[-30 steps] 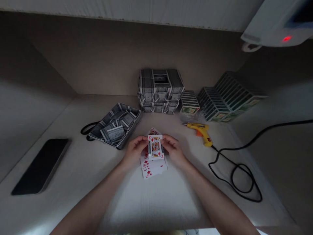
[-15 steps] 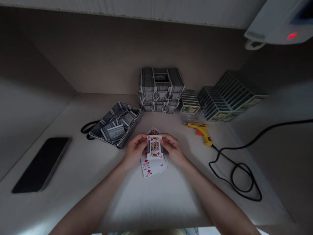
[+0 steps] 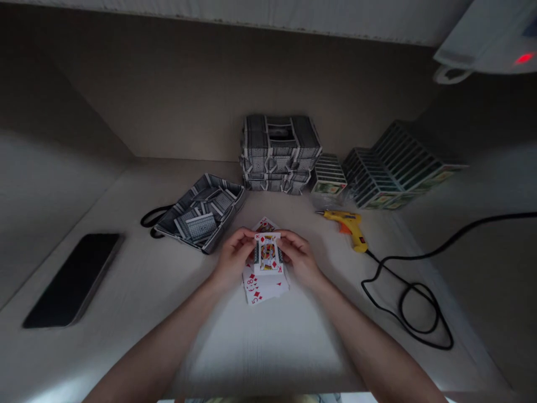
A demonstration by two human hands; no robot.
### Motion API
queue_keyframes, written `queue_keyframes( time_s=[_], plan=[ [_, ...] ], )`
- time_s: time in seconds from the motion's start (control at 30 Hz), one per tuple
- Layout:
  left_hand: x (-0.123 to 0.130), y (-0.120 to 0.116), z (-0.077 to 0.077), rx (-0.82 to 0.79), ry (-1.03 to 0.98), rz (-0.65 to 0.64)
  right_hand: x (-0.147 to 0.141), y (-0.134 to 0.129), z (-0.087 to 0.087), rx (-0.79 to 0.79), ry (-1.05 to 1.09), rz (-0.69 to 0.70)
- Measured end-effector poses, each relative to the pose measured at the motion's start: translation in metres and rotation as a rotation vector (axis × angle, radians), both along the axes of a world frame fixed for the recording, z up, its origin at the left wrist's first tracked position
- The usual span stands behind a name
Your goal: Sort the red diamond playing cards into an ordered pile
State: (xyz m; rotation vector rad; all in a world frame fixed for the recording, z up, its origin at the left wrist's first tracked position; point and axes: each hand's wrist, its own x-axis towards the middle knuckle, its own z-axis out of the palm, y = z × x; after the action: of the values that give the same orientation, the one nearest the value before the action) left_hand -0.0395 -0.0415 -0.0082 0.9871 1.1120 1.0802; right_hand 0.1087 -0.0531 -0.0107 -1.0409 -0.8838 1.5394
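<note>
Between my two hands is a king of diamonds playing card [image 3: 268, 254], face up, with grey patterned strips showing along its left and right sides. My left hand [image 3: 235, 254] pinches its left edge, thumb on the face side. The right edge is gripped by my right hand [image 3: 298, 254] in the same way. Beneath it several loose red-suited playing cards [image 3: 264, 288] lie face up on the table, a five of diamonds nearest me. Another face card [image 3: 265, 224] pokes out beyond the far edge of the held card.
Left of my hands stands an open tray made of cards [image 3: 203, 246] with loose cards inside; farther left lies a black phone [image 3: 73, 282]. Card-built boxes [image 3: 281, 151] are stacked behind. Boxed decks [image 3: 377, 179] stand back right. A yellow glue gun [image 3: 346, 221] trails a black cord [image 3: 413, 330].
The whole view has shifted slightly, so everything sits a little farther right. Both hands keep the same hold on the king of diamonds.
</note>
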Motion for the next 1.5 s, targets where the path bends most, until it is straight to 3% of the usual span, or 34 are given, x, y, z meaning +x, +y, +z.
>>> queue_keyframes(
  time_s=[0.6, 1.03, 1.23, 1.4, 1.5],
  plan=[
    [0.006, -0.002, -0.001, 0.019, 0.000, 0.015, -0.004, -0.001, -0.004, 0.020, -0.005, -0.050],
    [0.005, 0.000, -0.004, 0.105, 0.092, 0.022, -0.005, -0.002, -0.006, -0.045, 0.099, 0.019],
    [0.007, 0.000, 0.002, 0.032, 0.054, -0.021, -0.005, -0.001, -0.007, -0.018, 0.087, -0.001],
    [0.008, 0.000, 0.003, 0.062, 0.064, 0.003, -0.005, -0.001, -0.013, 0.049, -0.005, -0.031],
    [0.008, 0.001, 0.003, 0.098, 0.077, 0.027, -0.002, -0.001, -0.009, 0.058, 0.031, -0.006]
  ],
)
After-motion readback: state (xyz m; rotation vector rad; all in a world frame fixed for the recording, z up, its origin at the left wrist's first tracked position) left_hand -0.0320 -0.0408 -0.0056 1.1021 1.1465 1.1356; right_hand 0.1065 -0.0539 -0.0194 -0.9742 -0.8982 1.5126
